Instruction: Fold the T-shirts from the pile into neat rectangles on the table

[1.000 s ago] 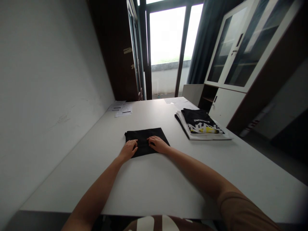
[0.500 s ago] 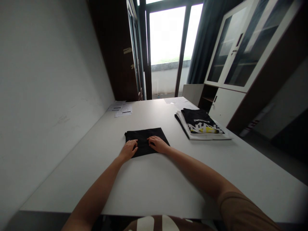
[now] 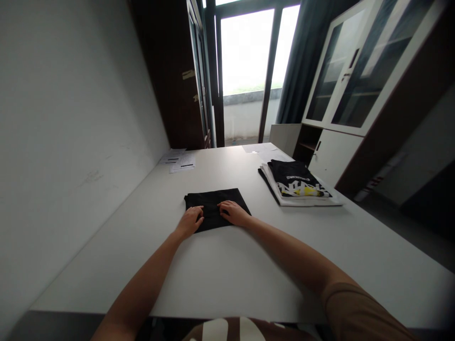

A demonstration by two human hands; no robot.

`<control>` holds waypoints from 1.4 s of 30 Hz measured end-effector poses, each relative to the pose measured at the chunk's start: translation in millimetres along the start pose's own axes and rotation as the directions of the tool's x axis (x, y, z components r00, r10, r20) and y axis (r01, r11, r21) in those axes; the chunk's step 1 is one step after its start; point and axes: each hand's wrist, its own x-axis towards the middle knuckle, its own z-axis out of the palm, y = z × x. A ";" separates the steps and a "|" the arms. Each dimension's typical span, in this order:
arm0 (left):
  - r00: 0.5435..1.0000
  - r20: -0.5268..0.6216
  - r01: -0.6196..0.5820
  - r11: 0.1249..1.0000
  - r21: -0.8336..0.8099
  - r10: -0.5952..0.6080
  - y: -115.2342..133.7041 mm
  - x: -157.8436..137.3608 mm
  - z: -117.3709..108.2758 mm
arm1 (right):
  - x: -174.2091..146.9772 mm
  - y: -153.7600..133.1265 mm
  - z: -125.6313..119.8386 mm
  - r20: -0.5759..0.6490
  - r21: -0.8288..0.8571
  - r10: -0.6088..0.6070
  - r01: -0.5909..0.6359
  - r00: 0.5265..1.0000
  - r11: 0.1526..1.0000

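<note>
A folded black garment [image 3: 213, 196], a neat flat rectangle with no print showing, lies on the white table [image 3: 220, 274] in front of me. My left hand [image 3: 191, 221] rests on its left part, fingers loosely bent and apart, thumb toward the middle. On the right part lies my right hand [image 3: 232, 212], palm down, its fingertips pointing to the left. Both hands touch the cloth from above without gripping it, and a gap of bare black fabric shows between them. The undersides of my fingers are hidden.
To the right is a stack of folded T-shirts [image 3: 300, 182], black and white, the top one printed. Paper sheets [image 3: 183, 163] lie at the far left, more papers [image 3: 266, 151] at the far edge. A wall [image 3: 71, 142] borders the left side; a cabinet [image 3: 337, 147] stands at the right.
</note>
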 end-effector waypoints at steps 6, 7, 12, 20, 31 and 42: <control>1.000 -0.004 -0.013 1.000 -0.002 0.013 -2.1 0.2 1.5 | 0.1 0.7 1.4 -0.009 -0.004 -0.013 0.013 1.000 1.000; 1.000 -0.002 -0.012 1.000 -0.001 0.012 -2.4 0.3 1.8 | 0.0 0.9 1.8 -0.011 -0.006 -0.014 0.014 1.000 1.000; 1.000 -0.004 -0.008 1.000 0.005 0.008 -3.9 0.1 3.6 | -0.3 1.4 2.4 -0.013 -0.004 -0.011 0.011 1.000 1.000; 1.000 -0.012 0.015 0.999 0.037 -0.015 -6.5 -0.2 5.1 | -0.3 1.5 2.0 0.004 -0.004 -0.016 0.016 1.000 1.000; 0.970 -0.100 0.233 0.962 0.139 -0.221 -26.2 -0.6 14.6 | -2.0 35.5 2.9 -0.265 -0.172 0.363 -0.414 0.894 0.894; 0.945 -0.152 0.316 0.925 0.212 -0.289 -37.7 0.7 14.1 | -1.0 32.2 -13.7 -0.214 -0.302 0.589 -0.626 0.779 0.719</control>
